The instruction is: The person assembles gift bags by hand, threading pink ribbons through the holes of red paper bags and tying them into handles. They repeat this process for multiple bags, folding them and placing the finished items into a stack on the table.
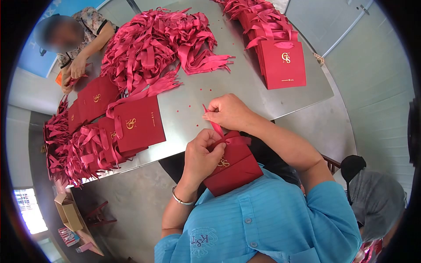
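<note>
A small red paper bag [234, 168] with gold lettering rests against my blue shirt, below the table's edge. My left hand [204, 155] is closed at the bag's top edge, its thumb and fingers pressed on the ribbon there. My right hand [228, 111] pinches the end of a pink ribbon [215, 126] and holds it up above the bag, slightly away from my left hand. Part of the ribbon lies across the bag's top as a band or loop; the exact threading behind my fingers is hidden.
A big heap of pink ribbons [149, 46] lies on the metal table [245, 105]. Red bags with ribbons [138, 122] are stacked at the left, and a row of finished-looking bags [284, 65] stands at the upper right. Another person's hands [78, 66] work at the upper left.
</note>
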### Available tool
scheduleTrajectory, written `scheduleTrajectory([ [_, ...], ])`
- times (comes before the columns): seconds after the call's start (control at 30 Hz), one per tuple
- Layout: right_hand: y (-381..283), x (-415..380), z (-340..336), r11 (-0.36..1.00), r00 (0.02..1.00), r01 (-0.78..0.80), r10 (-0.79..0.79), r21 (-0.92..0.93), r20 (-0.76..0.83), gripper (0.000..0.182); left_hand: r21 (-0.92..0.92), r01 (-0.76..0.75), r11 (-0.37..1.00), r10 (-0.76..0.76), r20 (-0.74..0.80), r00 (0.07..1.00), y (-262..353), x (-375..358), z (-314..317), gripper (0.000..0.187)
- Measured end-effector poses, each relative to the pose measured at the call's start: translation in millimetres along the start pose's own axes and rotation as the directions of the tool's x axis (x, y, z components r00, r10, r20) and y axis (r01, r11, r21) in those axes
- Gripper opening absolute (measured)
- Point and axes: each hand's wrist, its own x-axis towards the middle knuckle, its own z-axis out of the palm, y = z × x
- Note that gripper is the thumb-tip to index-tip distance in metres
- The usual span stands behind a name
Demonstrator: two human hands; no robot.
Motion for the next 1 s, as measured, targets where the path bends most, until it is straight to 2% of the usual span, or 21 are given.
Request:
scheduleTrajectory([
  [0.07, 0.6, 0.3, 1.7, 1.0, 0.998, 0.014, -0.014, 0.003, -0.055, 0.03, -0.017, 0.041, 0.999, -0.04, 0.004, 0.999, 3.1, -1.8, -0.2, 0.013],
  [0.2, 1.5, -1.2, 1.2, 1.0, 0.999, 0.025, -0.025, -0.009, -0.02, 0.032, -0.004, 0.02, 1.0, -0.02, -0.003, 1.0, 0.5, -1.1, -0.8, 0.012],
  [0.27, 5.1, -9.1, -1.8, 0.997, 0.989, 0.034, -0.023, 0.072, -0.147, 0.026, -0.029, 0.051, 0.998, -0.051, -0.006, 0.999, 1.3, -0.4, -2.0, 0.012],
  [0.3, 6.8, -15.4, -6.5, 0.997, 0.989, 0.033, -0.022, 0.069, -0.146, 0.026, -0.032, 0.051, 0.998, -0.051, -0.006, 0.999, 2.0, -0.4, -2.9, 0.012],
  [0.37, 11.1, -33.5, -19.5, 0.977, 0.987, 0.021, 0.013, 0.211, -0.158, 0.025, -0.086, 0.08, 0.993, -0.083, -0.027, 0.996, 2.5, -1.6, -5.4, 0.012],
  [0.4, 16.4, -44.8, -23.0, 0.978, 0.988, 0.018, 0.014, 0.208, -0.154, 0.025, -0.091, 0.082, 0.992, -0.085, -0.028, 0.996, 1.0, -1.9, -6.6, 0.012],
  [0.47, 24.2, -69.2, -26.7, 0.961, 0.998, 0.057, -0.053, 0.271, -0.023, 0.028, -0.144, 0.077, 0.987, -0.08, -0.017, 0.997, -1.6, -1.3, -8.1, 0.012],
  [0.5, 22.5, -78.0, -28.0, 0.962, 0.998, 0.056, -0.052, 0.266, -0.022, 0.028, -0.148, 0.075, 0.986, -0.078, -0.018, 0.997, -2.5, -0.1, -7.5, 0.012],
  [0.57, 15.7, -94.1, -30.0, 0.986, 0.996, 0.089, -0.087, 0.143, -0.018, 0.042, -0.146, 0.06, 0.987, -0.063, -0.012, 0.998, -3.7, 2.0, -5.3, 0.011],
  [0.63, 13.7, -102.0, -24.2, 0.992, 0.993, 0.106, -0.101, 0.069, -0.068, 0.041, -0.132, 0.066, 0.989, -0.069, -0.013, 0.998, -3.8, 3.4, -4.7, 0.011],
  [0.7, 14.9, -104.1, -19.1, 0.975, 0.959, 0.215, -0.221, -0.049, -0.18, 0.04, -0.114, 0.069, 0.991, -0.071, -0.017, 0.997, -2.4, 5.1, -4.7, 0.011],
  [0.73, 15.3, -103.4, -19.3, 0.975, 0.958, 0.218, -0.223, -0.049, -0.178, 0.04, -0.084, 0.064, 0.994, -0.065, -0.017, 0.998, -1.5, 5.1, -4.8, 0.011],
  [0.83, 17.7, -101.2, -23.9, 0.988, 0.981, 0.15, -0.144, 0.03, -0.132, 0.041, -0.041, 0.061, 0.997, -0.062, -0.023, 0.998, -0.9, 4.8, -6.2, 0.011],
  [0.9, 16.1, -99.4, -33.7, 0.997, 0.999, 0.041, -0.043, 0.064, 0.023, 0.042, -0.031, 0.065, 0.997, -0.066, -0.028, 0.997, -1.7, 4.5, -7.4, 0.011],
  [0.93, 14.1, -99.3, -37.2, 0.997, 0.999, 0.044, -0.045, 0.062, 0.027, 0.042, -0.025, 0.078, 0.997, -0.079, -0.031, 0.996, -2.5, 4.7, -7.8, 0.011],
  [1.0, 8.7, -99.4, -44.7, 0.978, 0.985, 0.015, -0.051, 0.208, 0.167, 0.039, -0.023, 0.091, 0.996, -0.092, -0.039, 0.995, -5.0, 5.4, -8.2, 0.011],
])
